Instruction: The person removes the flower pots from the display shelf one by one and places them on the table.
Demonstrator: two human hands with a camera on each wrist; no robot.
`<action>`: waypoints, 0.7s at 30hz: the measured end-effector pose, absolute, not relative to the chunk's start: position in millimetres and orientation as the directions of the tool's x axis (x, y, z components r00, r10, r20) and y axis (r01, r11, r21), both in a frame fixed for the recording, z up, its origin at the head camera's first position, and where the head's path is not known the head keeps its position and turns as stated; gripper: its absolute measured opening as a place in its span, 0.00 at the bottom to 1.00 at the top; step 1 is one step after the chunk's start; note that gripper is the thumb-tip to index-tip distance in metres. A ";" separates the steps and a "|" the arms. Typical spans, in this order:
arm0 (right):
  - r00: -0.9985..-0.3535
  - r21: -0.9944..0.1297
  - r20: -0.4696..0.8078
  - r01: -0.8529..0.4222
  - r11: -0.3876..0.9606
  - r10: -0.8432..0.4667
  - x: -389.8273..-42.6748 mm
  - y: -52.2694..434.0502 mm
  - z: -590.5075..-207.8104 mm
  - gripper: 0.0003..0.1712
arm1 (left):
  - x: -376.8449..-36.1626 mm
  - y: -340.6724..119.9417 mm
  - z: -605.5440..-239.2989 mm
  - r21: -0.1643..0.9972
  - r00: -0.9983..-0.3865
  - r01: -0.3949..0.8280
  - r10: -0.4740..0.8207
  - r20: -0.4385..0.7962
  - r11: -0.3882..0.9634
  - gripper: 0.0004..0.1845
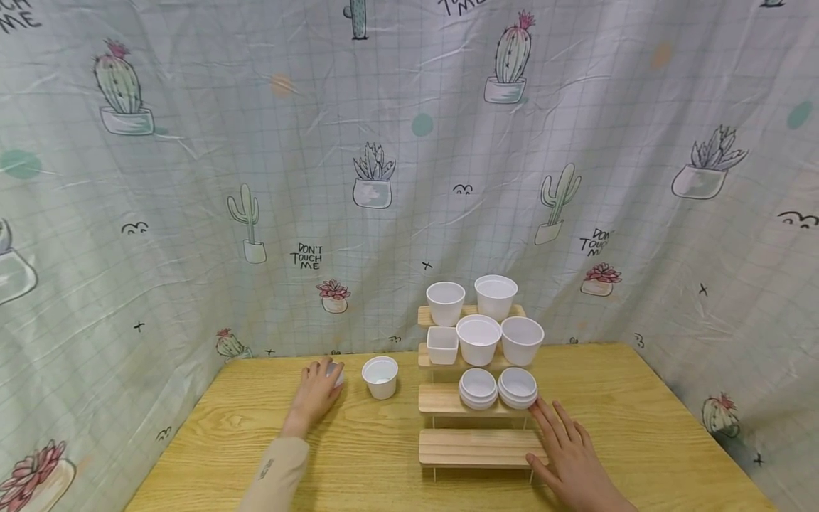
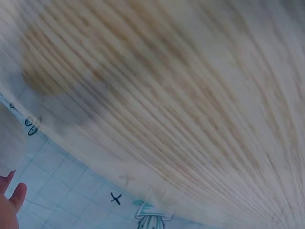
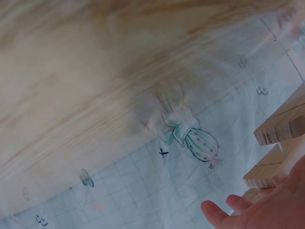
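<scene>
In the head view my left hand [image 1: 313,392] is at the left of the table, its fingers curled round a small white pot [image 1: 335,375] that they mostly cover. Just right of it stands another white pot [image 1: 380,377], untouched. My right hand [image 1: 568,455] lies along the right side of a stepped wooden stand [image 1: 480,448], its fingers extended and close to a white round pot [image 1: 517,388] on the second step from the bottom. In the right wrist view, the fingers [image 3: 214,212] are beside the step ends [image 3: 269,136]. Only fingertips [image 2: 18,196] show in the left wrist view.
Beside that round pot sits a similar one [image 1: 478,389]. The step above bears a square pot [image 1: 442,345] and two round ones [image 1: 478,341]. Two more pots [image 1: 495,297] stand on the top step. Behind the wooden table [image 1: 211,455] hangs a cactus-print curtain [image 1: 384,107].
</scene>
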State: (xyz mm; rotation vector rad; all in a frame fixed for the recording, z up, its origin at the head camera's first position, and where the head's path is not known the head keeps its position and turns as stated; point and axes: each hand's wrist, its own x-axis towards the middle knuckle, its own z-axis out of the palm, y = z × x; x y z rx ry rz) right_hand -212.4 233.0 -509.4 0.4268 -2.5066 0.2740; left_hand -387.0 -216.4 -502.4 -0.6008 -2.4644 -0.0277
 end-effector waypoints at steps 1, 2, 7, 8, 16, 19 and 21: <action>-0.782 -0.099 0.574 -0.360 0.928 -0.242 -212.5 233.0 -509.3 0.45 | -388.0 -216.1 -503.4 -0.123 -0.719 0.426 0.418 0.555 0.896 0.21; -0.782 -0.098 0.575 -0.359 0.928 -0.242 -212.6 233.1 -509.2 0.45 | -389.1 -215.9 -504.7 -0.129 -0.717 0.428 0.423 0.554 0.894 0.21; -0.781 -0.100 0.574 -0.363 0.926 -0.244 -213.3 233.4 -509.5 0.45 | -394.3 -214.0 -511.7 -0.154 -0.703 0.442 0.448 0.552 0.884 0.21; -0.781 -0.100 0.574 -0.364 0.926 -0.245 -213.5 233.4 -509.7 0.45 | -394.4 -213.3 -512.3 -0.149 -0.703 0.447 0.449 0.551 0.882 0.20; -0.776 -0.095 0.578 -0.370 0.924 -0.251 -214.8 233.6 -510.4 0.45 | -387.5 -206.5 -509.2 -0.118 -0.741 0.444 0.438 0.508 0.888 0.20; -0.781 -0.099 0.574 -0.366 0.925 -0.248 -214.7 233.8 -510.4 0.45 | -389.0 -205.6 -512.3 -0.120 -0.706 0.470 0.454 0.544 0.874 0.20; -0.787 -0.103 0.567 -0.361 0.927 -0.243 -214.5 234.1 -510.2 0.45 | -390.3 -205.6 -514.7 -0.118 -0.674 0.494 0.466 0.573 0.861 0.20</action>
